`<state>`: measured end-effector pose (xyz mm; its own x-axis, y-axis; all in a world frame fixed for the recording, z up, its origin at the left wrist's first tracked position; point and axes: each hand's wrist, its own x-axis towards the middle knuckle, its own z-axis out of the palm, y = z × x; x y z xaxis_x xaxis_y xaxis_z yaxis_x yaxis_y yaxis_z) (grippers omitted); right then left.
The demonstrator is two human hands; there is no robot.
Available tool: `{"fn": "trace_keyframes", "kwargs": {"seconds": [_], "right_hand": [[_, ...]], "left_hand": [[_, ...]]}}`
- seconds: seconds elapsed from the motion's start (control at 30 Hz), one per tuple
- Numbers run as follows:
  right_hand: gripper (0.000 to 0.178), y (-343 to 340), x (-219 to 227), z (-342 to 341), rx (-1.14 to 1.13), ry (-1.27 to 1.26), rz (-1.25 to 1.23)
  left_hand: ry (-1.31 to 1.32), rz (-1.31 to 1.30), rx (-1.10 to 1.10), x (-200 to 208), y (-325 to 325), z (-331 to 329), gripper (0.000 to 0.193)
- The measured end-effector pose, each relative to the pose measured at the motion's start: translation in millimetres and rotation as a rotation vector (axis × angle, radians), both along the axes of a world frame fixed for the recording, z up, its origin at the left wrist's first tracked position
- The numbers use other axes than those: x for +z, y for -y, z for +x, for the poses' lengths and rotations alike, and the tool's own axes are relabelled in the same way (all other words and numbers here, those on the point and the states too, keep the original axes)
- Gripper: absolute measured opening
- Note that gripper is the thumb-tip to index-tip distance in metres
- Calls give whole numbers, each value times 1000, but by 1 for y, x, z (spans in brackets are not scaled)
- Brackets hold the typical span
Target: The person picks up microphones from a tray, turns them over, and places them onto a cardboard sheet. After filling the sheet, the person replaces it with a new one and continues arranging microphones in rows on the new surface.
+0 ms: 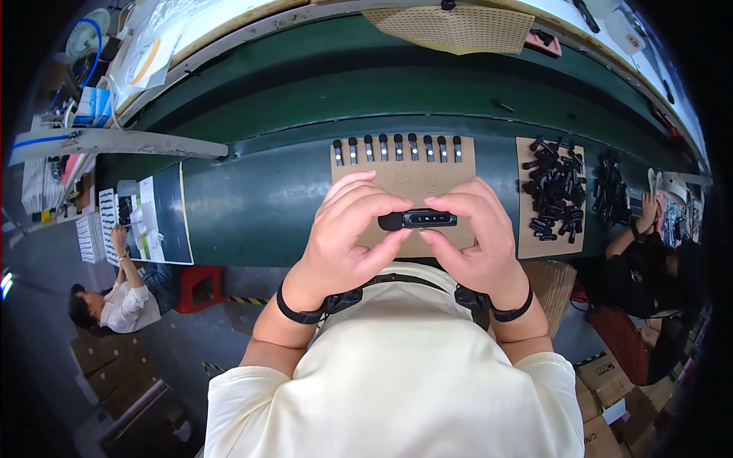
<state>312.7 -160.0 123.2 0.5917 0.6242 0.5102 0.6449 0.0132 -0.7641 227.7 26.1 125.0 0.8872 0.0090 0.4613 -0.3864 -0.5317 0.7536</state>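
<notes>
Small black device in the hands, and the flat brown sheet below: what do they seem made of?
Small black device: probably hard plastic, its smooth body showing slight sheen; the round dark tip looks like matte foam. Flat brown sheet: likely cardboard, given its dull tan surface.

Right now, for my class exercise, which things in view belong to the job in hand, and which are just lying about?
Job in hand, apparently:
black device, between left hand and right hand
nine similar devices in a row
cardboard sheet beneath them
pile of similar devices, right

Seemingly just lying about:
perforated tan sheet, far edge
pink tray
brown cartons, lower right
</notes>
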Motion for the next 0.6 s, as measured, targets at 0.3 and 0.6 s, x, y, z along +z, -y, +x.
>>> {"fn": "trace_keyframes", "kwargs": {"seconds": [0.3,0.6], "right_hand": [[37,-15,3,-12,-12,80,36],[36,-20,4,-15,-26,92,40]], "left_hand": [[86,-10,46,3,-7,-13,30],[109,-5,45,2,-12,-14,31]]}}
